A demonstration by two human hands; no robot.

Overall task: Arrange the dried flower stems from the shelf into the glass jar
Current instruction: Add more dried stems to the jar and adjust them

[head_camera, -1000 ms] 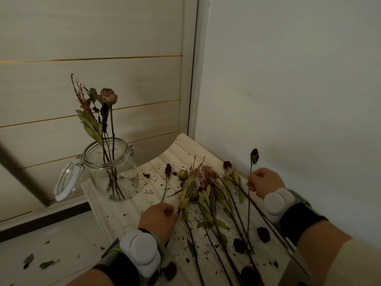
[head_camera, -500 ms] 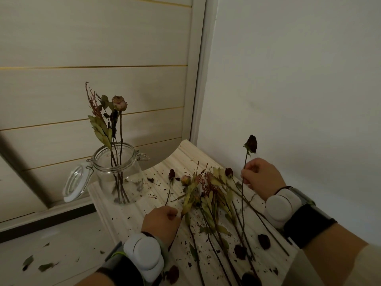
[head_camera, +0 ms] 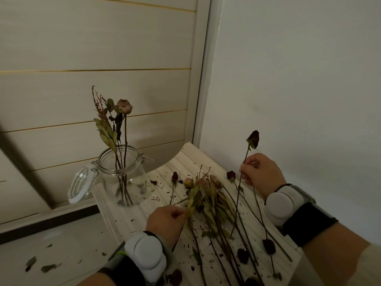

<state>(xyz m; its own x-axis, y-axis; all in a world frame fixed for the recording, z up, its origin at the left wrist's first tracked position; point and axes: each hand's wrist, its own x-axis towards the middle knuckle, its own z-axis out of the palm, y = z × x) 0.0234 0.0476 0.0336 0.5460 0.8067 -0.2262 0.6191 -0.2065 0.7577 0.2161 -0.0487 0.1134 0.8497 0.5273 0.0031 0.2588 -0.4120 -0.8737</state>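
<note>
Head view: the glass jar (head_camera: 121,176) stands at the near-left corner of the pale wooden shelf (head_camera: 123,215). Its hinged lid (head_camera: 79,185) hangs open off the left side, and a few stems (head_camera: 121,124), one with a faded pink rose, already stand upright in it.

To the right of the jar, the loose stems (head_camera: 218,205) lie in a heap on the shelf among crumbled petals and leaf bits.

Farther right of the jar, beside the white wall, the right hand (head_camera: 262,172) has its fingers (head_camera: 248,165) curled in a pinch on a dark rose stem (head_camera: 245,155). The stem is raised nearly upright, with the bloom above the hand and the lower end trailing down into the heap.

Just right of the jar and nearer the camera, the left hand (head_camera: 165,220) has its fingers closed on the base of a leafy stem (head_camera: 192,200) that lies on the shelf.

The step in hand looks like picking: one stem is lifted, another gripped but not raised. Next, the rose must come clear of the tangle, swing left over the jar's mouth and go in cut end first. It needs a gentle hold, as these stems look brittle.
</note>
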